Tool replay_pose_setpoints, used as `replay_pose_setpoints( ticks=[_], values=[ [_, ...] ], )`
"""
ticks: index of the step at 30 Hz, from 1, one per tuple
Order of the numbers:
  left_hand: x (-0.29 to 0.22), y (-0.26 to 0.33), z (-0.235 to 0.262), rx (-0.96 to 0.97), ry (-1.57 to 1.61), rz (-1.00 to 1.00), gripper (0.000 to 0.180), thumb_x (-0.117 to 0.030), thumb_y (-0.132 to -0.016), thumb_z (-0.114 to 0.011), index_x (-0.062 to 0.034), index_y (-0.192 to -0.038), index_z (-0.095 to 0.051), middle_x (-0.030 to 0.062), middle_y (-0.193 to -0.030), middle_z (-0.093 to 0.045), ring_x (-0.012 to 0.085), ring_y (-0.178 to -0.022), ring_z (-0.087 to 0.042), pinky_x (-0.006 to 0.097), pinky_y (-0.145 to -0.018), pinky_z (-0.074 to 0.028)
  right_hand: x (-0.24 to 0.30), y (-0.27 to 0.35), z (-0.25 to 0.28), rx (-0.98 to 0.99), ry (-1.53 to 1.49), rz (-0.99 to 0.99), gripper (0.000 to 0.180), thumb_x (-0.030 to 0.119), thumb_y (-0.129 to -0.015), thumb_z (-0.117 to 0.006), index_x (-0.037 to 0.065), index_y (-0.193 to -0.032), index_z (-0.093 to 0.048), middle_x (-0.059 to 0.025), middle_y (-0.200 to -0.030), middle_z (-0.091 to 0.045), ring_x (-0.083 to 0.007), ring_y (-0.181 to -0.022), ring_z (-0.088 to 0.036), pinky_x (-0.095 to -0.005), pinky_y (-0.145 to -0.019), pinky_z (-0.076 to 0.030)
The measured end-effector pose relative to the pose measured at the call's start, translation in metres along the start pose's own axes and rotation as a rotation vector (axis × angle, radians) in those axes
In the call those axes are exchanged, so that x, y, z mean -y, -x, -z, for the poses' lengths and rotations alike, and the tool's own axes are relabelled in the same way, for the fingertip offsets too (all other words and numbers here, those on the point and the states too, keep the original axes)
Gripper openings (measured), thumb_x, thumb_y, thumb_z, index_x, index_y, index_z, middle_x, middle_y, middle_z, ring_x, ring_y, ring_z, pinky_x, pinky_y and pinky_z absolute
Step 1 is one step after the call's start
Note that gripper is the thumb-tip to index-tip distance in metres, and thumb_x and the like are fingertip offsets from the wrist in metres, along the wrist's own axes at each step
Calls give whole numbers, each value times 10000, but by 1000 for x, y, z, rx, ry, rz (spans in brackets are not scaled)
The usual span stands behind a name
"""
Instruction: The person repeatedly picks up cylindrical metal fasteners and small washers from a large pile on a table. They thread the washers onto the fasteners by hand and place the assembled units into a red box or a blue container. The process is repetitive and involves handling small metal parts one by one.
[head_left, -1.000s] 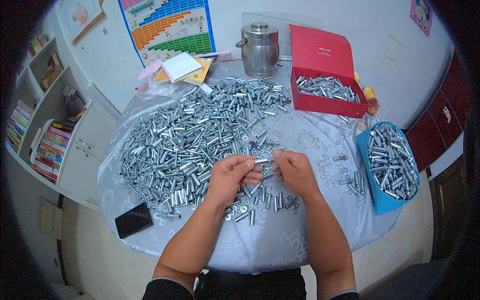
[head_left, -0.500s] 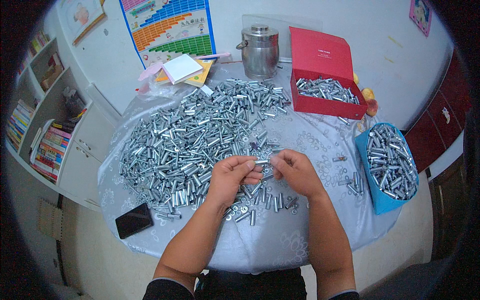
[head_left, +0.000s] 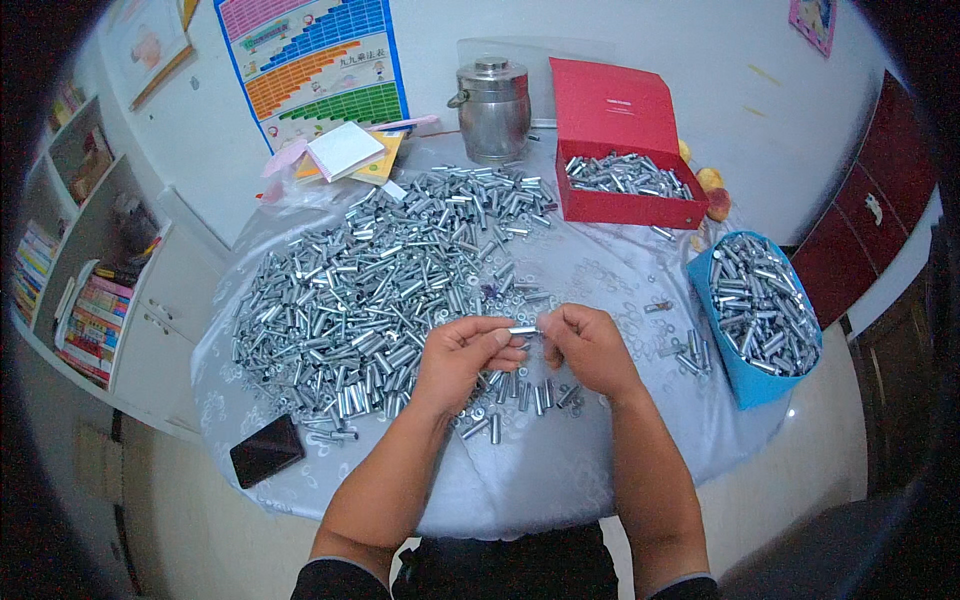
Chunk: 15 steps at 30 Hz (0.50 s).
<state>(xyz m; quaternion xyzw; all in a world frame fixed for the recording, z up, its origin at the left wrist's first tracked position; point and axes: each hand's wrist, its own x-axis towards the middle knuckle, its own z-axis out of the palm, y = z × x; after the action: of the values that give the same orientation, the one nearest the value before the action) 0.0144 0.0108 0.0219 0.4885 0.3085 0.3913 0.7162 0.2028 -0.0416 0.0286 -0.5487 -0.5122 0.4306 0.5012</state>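
Note:
Between thumb and fingers my left hand [head_left: 460, 358] grips a short silver metal sleeve [head_left: 522, 331], held level above the table. At the sleeve's right end my right hand [head_left: 592, 350] is closed in a pinch; whatever its fingertips hold is too small and hidden to name. Left of and beyond the hands spreads a large heap of silver metal sleeves and bolts [head_left: 340, 290]. Several loose sleeves and washers [head_left: 495, 428] lie just below my hands, on the near side.
A silver-patterned cloth [head_left: 520, 490] covers the round table. A blue bin [head_left: 705, 320] full of metal parts stands at right; an open red box [head_left: 640, 207] holds more. Farther back are a steel pot [head_left: 494, 110] and papers [head_left: 345, 150]. A black phone [head_left: 267, 452] lies near left.
The view has shifted slightly, so the background sits a little farther left. Both hands remain together at the sleeve, which shows slightly more tilted.

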Motion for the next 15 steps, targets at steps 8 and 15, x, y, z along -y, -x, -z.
replay_pose_setpoints(
  ticks=[8,15],
  values=[
    [0,7,-26,129,-65,7,215,-33,-904,-575,71,-1085,-628,177,-940,-690,228,-790,-696,320,-707,-591,-3,37,14,-125,-139,-11,229,182,-935,-593,8,-788,-603,-24,-632,-574,-105,-554,-539,-256,-518,-442],
    [6,6,-68,252,-72,30,218,-10,-898,-589,84,-1092,-622,178,-954,-682,222,-833,-695,299,-728,-590,2,83,43,-242,-93,2,200,158,-942,-580,15,-804,-605,-34,-646,-582,-98,-600,-556,-241,-565,-449]
  ],
)
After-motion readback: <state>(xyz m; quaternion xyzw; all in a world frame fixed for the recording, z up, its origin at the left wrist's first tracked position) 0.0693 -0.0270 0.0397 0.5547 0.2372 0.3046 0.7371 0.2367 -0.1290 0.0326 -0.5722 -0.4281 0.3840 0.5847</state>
